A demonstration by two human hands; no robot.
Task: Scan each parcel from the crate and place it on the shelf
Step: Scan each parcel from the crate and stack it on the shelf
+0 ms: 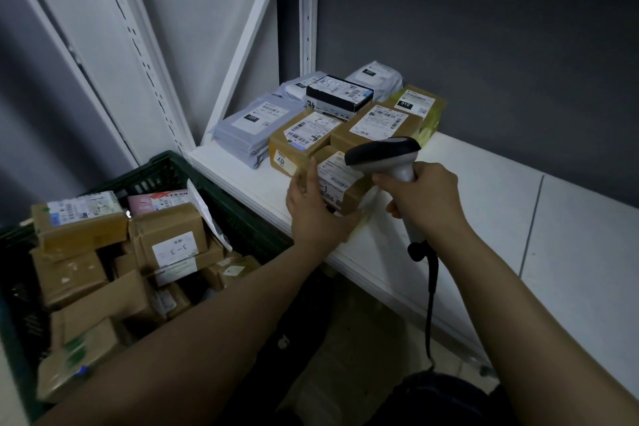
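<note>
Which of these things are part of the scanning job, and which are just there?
Job: small brown cardboard parcel held by the left hand; grey handheld barcode scanner gripped by the right hand; dark green plastic crate; white shelf board.
Just there: dark grey wall; white slotted metal upright.

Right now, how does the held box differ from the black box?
The brown box is plain cardboard; the black box is dark with a white strip. The brown box sits near the shelf front, held by the left hand; the black box lies untouched farther back. Both carry white labels.
</note>
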